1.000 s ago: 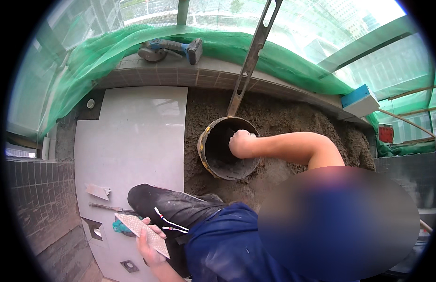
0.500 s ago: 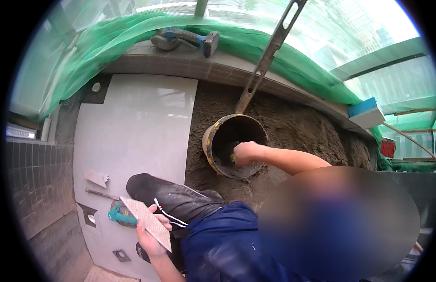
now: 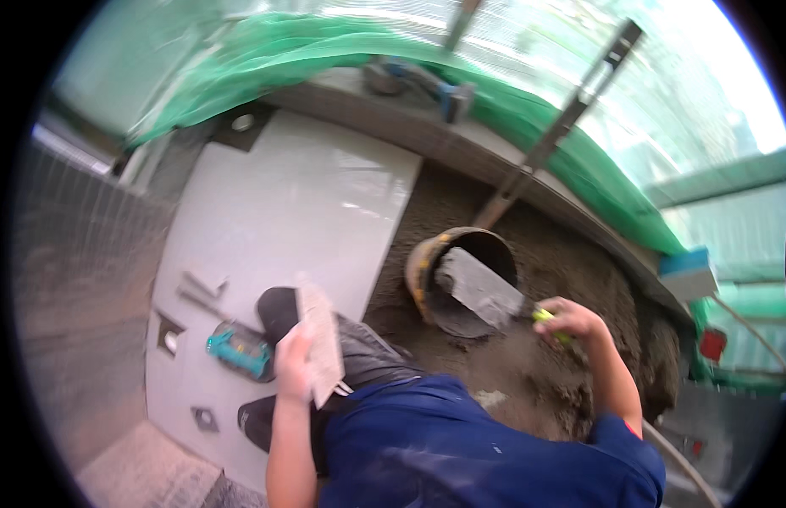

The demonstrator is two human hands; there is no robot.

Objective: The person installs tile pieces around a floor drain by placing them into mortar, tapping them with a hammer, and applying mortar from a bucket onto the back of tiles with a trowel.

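My right hand [image 3: 573,318] grips the yellow-green handle of a trowel [image 3: 479,289]. Its broad grey blade, apparently smeared with wet mortar, lies across the mouth of a round bucket [image 3: 417,279] with yellow marks on its dirty rim. The bucket stands tilted on the mortar bed. On the other side, my left hand [image 3: 293,366] is closed round the edge of a thin, pale tile piece [image 3: 320,339], held up over my knee. Motion blurs the tile piece, and it hides part of my fingers.
A large pale floor tile [image 3: 283,195] lies left of the rough brown mortar bed [image 3: 579,271]. On it sit a teal-and-black tool [image 3: 240,349] and a metal hand tool [image 3: 205,300]. A long metal level [image 3: 550,148] leans behind the bucket. A cordless grinder [image 3: 454,100] rests on the ledge.
My right hand has come out of the bucket to the right, bringing the trowel blade into sight. My left hand has raised and turned the tile piece. The whole view has tilted.
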